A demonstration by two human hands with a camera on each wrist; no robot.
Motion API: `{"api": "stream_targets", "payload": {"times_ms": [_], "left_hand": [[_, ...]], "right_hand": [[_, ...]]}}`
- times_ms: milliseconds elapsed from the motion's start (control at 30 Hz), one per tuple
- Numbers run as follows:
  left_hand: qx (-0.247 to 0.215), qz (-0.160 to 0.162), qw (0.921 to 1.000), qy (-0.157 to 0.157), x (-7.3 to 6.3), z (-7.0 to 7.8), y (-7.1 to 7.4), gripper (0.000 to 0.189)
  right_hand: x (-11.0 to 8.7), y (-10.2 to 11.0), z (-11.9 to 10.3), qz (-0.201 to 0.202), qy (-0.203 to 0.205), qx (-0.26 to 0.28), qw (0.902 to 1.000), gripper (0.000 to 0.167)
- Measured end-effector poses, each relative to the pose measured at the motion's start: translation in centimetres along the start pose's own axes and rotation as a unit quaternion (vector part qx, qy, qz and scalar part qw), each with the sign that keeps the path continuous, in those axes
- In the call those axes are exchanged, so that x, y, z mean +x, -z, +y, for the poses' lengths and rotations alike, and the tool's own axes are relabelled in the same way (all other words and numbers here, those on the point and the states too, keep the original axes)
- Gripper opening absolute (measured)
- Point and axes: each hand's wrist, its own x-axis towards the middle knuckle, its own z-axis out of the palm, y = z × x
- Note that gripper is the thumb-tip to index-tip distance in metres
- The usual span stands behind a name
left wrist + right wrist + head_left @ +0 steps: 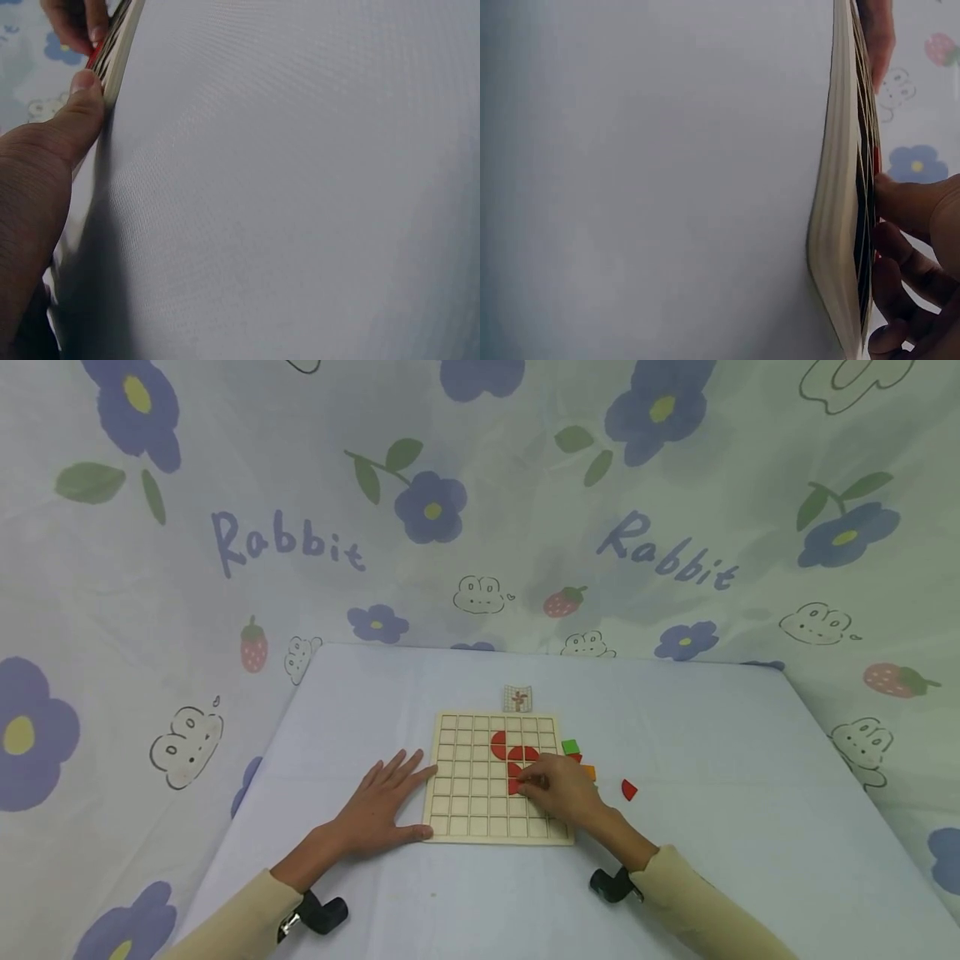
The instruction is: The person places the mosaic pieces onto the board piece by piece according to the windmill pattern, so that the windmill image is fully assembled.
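A square wooden grid board (468,837) lies flat on the white-covered table. My left hand (378,814) is spread at its left side, with fingertips and thumb touching the edge. Over the right half, my right hand (562,789) has thumb and forefinger together at a red piece (513,787), pinching it low against the grid; the fingers hide part of it. More red curved-edge pieces (498,745) sit in the cells above. In the right wrist view, the right thumb (911,206) and curled fingers are at the board's top surface (876,157).
A small pattern card (517,698) with a red figure lies behind the board. By the board's right edge are a green piece (571,747) and an orange piece (590,772), partly covered by the hand. A red quarter-circle piece (629,790) lies farther right.
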Motion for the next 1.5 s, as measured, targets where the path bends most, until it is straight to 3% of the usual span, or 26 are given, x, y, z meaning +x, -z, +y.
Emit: {"api": "stream_targets", "payload": {"times_ms": [267, 600, 933, 1167, 1500], "left_hand": [[-0.001, -0.003, 1.0, 0.001, 0.1, 0.0, 0.1, 0.093], [-0.006, -0.003, 1.0, 0.006, 0.1, 0.0, -0.2, 0.094], [-0.003, -0.007, 0.9999, 0.008, 0.1, 0.0, 0.0, 0.094], [-0.009, 0.005, 0.9999, 0.003, 0.1, 0.0, 0.0, 0.094], [-0.006, -0.003, 1.0, 0.005, 0.1, 0.0, 0.0, 0.094]], "right_hand": [[0.3, 0.3, -0.4, -0.014, 0.007, -0.031, 0.9994, 0.014], [-0.3, 0.4, 0.1, -0.019, 0.009, -0.012, 0.9997, 0.014], [-1.5, 1.8, 0.6, -0.002, -0.025, -0.005, 0.9997, 0.02], [-2.6, 3.3, 1.8, 0.019, -0.031, 0.033, 0.9988, 0.019], [-4.6, 5.6, 4.1, 0.049, -0.096, -0.032, 0.9937, 0.021]]}}
